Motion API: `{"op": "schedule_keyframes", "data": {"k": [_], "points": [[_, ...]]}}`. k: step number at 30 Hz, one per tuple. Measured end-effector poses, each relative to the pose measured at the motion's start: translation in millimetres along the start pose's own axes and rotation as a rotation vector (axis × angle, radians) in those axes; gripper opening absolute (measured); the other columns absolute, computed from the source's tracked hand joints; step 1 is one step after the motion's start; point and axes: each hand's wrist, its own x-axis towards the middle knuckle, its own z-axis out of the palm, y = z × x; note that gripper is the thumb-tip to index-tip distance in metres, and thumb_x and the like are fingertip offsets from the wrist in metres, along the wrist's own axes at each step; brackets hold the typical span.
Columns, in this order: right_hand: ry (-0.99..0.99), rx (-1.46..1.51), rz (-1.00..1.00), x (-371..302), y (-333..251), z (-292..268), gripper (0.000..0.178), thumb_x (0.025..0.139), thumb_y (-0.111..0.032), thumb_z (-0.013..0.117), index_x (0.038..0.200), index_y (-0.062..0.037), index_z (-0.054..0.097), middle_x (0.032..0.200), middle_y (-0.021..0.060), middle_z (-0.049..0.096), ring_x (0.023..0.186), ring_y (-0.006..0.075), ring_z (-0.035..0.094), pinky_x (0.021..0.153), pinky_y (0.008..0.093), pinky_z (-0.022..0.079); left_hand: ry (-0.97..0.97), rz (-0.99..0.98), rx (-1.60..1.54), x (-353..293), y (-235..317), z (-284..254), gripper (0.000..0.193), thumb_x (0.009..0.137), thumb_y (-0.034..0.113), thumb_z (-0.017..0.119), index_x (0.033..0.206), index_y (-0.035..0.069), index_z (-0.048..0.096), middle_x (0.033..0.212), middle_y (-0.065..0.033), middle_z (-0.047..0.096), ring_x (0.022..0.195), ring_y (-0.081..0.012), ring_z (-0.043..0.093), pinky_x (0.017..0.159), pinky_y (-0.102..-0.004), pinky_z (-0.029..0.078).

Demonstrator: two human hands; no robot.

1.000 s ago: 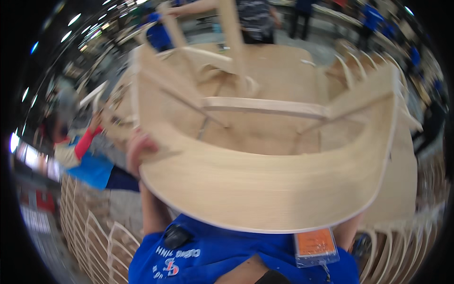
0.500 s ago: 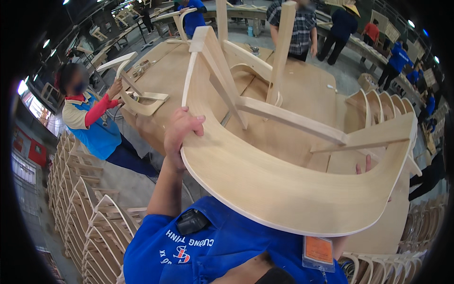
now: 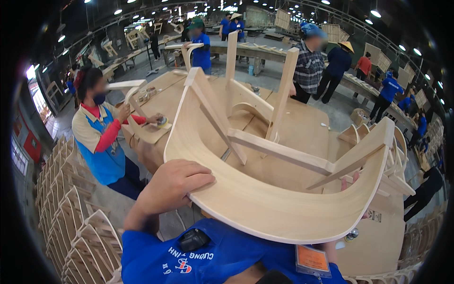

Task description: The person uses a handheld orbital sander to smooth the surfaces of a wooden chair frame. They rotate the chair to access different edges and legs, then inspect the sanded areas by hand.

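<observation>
A pale wooden chair frame [image 3: 279, 201] with a broad curved backrest and several straight legs and rails stands tilted in front of me over the table. My left hand [image 3: 182, 182] is closed over the backrest's lower left edge, fingers lying on its inner face. Most of my right hand [image 3: 355, 178] is hidden by the backrest's right side; a few fingertips show past the wood, gripping that side. Below the backrest's right end, a small round metallic tool [image 3: 352, 234] shows on the table.
A wide tan work table [image 3: 307, 123] lies beneath the frame. At left a masked co-worker [image 3: 101, 132] works a hand sander [image 3: 162, 121] on another chair part. Stacked curved wooden frames [image 3: 90, 236] stand at lower left. A person in a checked shirt [image 3: 309, 71] stands across the table.
My view has tilted up, showing more of the hall. My left hand has shifted down along the backrest's left edge. The co-worker's hand has moved onto the chair part with a sander.
</observation>
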Motion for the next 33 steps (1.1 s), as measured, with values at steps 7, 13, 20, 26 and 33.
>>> {"op": "schedule_keyframes", "data": {"k": [7, 13, 20, 26, 33], "points": [[-0.136, 0.034, -0.090, -16, -22, 50, 0.095, 0.088, -0.070, 0.039, 0.150, -0.0057, 0.010, 0.155, 0.0131, 0.014, 0.138, 0.0328, 0.029, 0.108, 0.0513, 0.033, 0.309, 0.085, 0.093, -3, -4, -13, 0.032, 0.059, 0.013, 0.072, 0.089, 0.007, 0.064, 0.085, -0.0056, 0.067, 0.080, -0.0258, 0.066, 0.068, -0.0344, 0.049], [-0.734, 0.071, -0.469, -7, -37, 111, 0.079, 0.089, -0.036, 0.060, 0.149, -0.0033, 0.020, 0.156, 0.0213, 0.011, 0.139, 0.0370, 0.026, 0.110, 0.0430, 0.027, 0.592, -0.066, 0.174, -6, 40, -13, 0.030, 0.062, 0.019, 0.079, 0.083, 0.007, 0.061, 0.076, -0.0074, 0.065, 0.070, -0.0259, 0.065, 0.061, -0.0350, 0.047], [-1.082, 0.215, 0.176, -38, 52, 98, 0.044, 0.091, -0.022, 0.060, 0.130, -0.0020, 0.052, 0.131, 0.0141, 0.052, 0.119, 0.0249, 0.051, 0.096, 0.0364, 0.042, 0.819, -0.306, 0.098, -77, 28, -17, 0.032, 0.069, 0.021, 0.083, 0.083, 0.002, 0.061, 0.070, -0.0100, 0.062, 0.059, -0.0227, 0.060, 0.055, -0.0314, 0.044], [-1.029, 0.133, 0.837, -65, 163, 112, 0.048, 0.095, -0.029, 0.056, 0.135, -0.0052, 0.045, 0.131, 0.0094, 0.052, 0.116, 0.0198, 0.053, 0.095, 0.0341, 0.043, 1.067, -0.570, 0.176, -139, 26, 3, 0.039, 0.080, 0.031, 0.078, 0.087, -0.002, 0.060, 0.070, -0.0064, 0.058, 0.062, -0.0138, 0.053, 0.058, -0.0266, 0.042], [-0.510, 1.041, 1.269, -18, 195, 169, 0.084, 0.089, -0.058, 0.053, 0.146, -0.0046, 0.022, 0.145, 0.0152, 0.035, 0.135, 0.0292, 0.034, 0.109, 0.0449, 0.033, 1.142, -0.783, 0.017, -174, 44, 21, 0.042, 0.086, 0.037, 0.071, 0.089, -0.001, 0.055, 0.078, 0.0002, 0.050, 0.072, -0.0087, 0.045, 0.065, -0.0223, 0.038]]}}
